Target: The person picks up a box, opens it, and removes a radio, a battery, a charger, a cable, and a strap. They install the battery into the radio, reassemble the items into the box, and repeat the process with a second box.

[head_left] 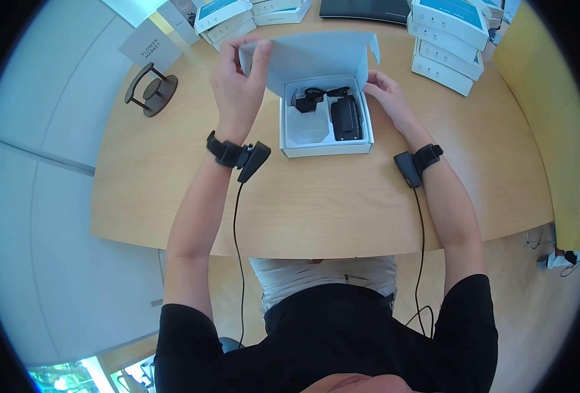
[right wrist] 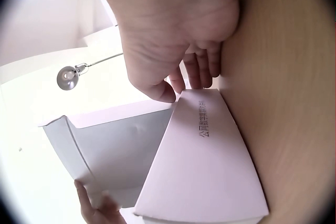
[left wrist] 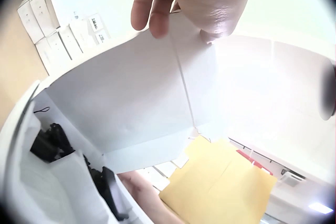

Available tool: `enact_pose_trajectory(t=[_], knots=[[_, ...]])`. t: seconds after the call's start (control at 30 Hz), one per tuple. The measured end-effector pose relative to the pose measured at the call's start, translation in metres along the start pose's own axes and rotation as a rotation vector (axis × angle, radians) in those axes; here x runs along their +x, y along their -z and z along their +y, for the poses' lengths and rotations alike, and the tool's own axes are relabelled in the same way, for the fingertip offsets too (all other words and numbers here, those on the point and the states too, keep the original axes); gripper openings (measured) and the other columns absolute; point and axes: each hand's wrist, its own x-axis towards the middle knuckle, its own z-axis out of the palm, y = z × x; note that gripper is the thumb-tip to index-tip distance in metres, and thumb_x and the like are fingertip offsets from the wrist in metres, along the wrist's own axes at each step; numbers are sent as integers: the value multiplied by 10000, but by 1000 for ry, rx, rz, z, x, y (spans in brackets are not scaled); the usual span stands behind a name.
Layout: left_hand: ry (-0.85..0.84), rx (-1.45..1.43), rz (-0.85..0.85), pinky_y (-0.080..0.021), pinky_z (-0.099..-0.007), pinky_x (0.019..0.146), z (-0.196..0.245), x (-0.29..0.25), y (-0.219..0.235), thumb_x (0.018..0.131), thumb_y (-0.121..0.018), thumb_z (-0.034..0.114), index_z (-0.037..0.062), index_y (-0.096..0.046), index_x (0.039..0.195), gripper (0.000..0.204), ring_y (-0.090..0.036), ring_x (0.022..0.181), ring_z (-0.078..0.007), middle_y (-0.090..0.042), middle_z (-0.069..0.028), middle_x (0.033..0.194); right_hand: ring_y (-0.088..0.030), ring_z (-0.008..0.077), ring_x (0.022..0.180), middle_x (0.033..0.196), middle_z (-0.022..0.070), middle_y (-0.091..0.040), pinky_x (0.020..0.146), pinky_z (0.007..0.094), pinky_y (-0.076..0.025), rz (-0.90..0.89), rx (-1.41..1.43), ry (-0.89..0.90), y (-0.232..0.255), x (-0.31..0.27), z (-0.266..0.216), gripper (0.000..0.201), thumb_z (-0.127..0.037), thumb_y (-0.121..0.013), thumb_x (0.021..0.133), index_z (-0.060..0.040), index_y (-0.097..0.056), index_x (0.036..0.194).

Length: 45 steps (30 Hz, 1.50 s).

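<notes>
An open white box (head_left: 326, 152) stands on the table with its lid (head_left: 323, 62) raised. My left hand (head_left: 241, 78) pinches the lid's left edge between thumb and fingers; the left wrist view shows the thumb on one side of the flap (left wrist: 197, 56). Inside the box lie a black rectangular device (head_left: 347, 119) on the right and a black adapter with a cable (head_left: 309, 99) at the back. My right hand (head_left: 391, 97) is at the box's back right corner, fingers relaxed. In the right wrist view, its thumb and fingertips are right at the end of the printed side (right wrist: 202, 150).
Stacked white boxes stand at the back left (head_left: 228, 23) and back right (head_left: 448, 49). Between them lies a black laptop (head_left: 363, 9). On the left are a dark brown stand (head_left: 154, 93) and a "Flower Market" card (head_left: 151, 47). A yellow partition (head_left: 545, 105) borders the right side.
</notes>
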Motion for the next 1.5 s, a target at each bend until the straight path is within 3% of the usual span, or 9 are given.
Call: enact_pose_trajectory(t=[0.13,0.23,0.37,0.53,0.73,1.0,1.1,1.2,1.5], knots=[[-118,-49,-1,-580,-300,827,-17,21,-14,1014,-718,215,11,-481,1517,593,-701,998,-163,-649,-159,1336,-641,165,1210,1272,94,-718,1087,323,-480,26,12,0,-4,-2,-5,411,-247,-696,1040,-3,-667,1370],[-196,-144,48,-585,-302,778,-43,35,-23,984,-686,140,6,-376,1595,698,-697,1037,-169,-609,-201,1392,-642,166,1214,1278,94,-721,1089,329,-480,42,13,-16,-4,-1,-5,431,-277,-708,1040,-6,-667,1374],[29,-298,-193,-499,-378,1111,-63,34,-23,1004,-626,81,-17,-284,1653,741,-532,1423,-258,-459,-202,1613,-644,164,1215,1299,92,-722,1097,330,-473,16,9,-20,0,2,4,488,-324,-700,1051,-28,-643,1436],[191,-275,-490,-350,-406,1251,-115,-2,-41,1049,-566,62,22,-187,1706,759,-387,1559,-276,-344,-175,1715,-615,165,1270,1406,91,-686,1137,328,-439,40,-1,75,-4,4,7,554,-327,-662,1079,-73,-553,1560],[271,-523,-544,-331,-411,1254,-131,-40,-45,1079,-521,68,-8,-48,1711,793,-312,1594,-318,-254,-210,1746,-546,178,1389,1558,76,-582,1188,336,-399,-38,-2,119,-7,1,1,555,-326,-598,1119,-88,-495,1609],[282,-433,-453,-249,-377,1286,-132,-69,-47,1087,-463,100,-2,-95,1711,732,-222,1626,-289,-177,-214,1773,-529,190,1410,1573,96,-559,1192,344,-396,-35,-47,161,-12,2,3,523,-309,-566,1134,-60,-511,1590],[283,-515,-403,-231,-374,1294,-130,-72,-51,1087,-455,106,-4,-133,1707,707,-236,1624,-297,-204,-213,1765,-574,226,1358,1476,101,-641,1157,364,-428,127,-253,292,-13,3,-21,387,-293,-560,1131,-45,-690,1398],[255,-514,-348,-245,-380,1288,-134,-77,-57,1088,-454,111,-4,-171,1701,685,-266,1612,-307,-249,-219,1749,-624,277,1268,1322,117,-728,1093,385,-469,-14,-580,447,-13,2,-50,341,-286,-563,1118,-27,-785,1144],[260,-488,-287,-315,-406,1253,-133,-80,-61,1082,-460,131,-5,-237,1685,657,-387,1541,-346,-364,-254,1683,-650,353,1055,1043,159,-774,966,433,-505,-214,-903,252,-60,6,-72,421,-329,-554,1104,13,-784,1015]])
